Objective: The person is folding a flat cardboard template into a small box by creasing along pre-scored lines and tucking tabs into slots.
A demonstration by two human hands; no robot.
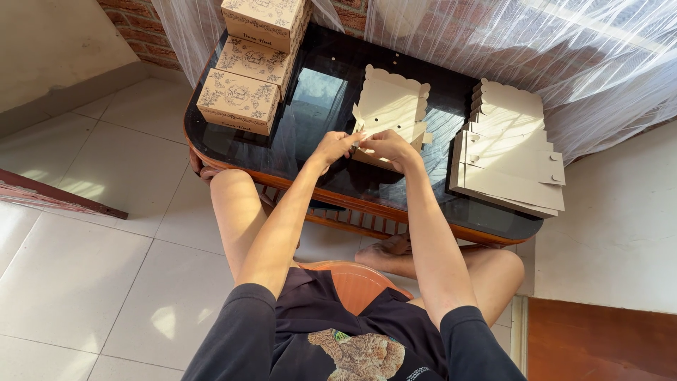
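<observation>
both hands, left hand and right hand, pinch the flat box blank.

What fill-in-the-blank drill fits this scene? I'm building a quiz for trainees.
1. Both hands work on a flat cardboard ____ blank.
2. The finished boxes sit to the person's ____.
3. The stack of unfolded blanks lies on the ____ side of the glass-topped table.

Missing words: box; left; right
</observation>
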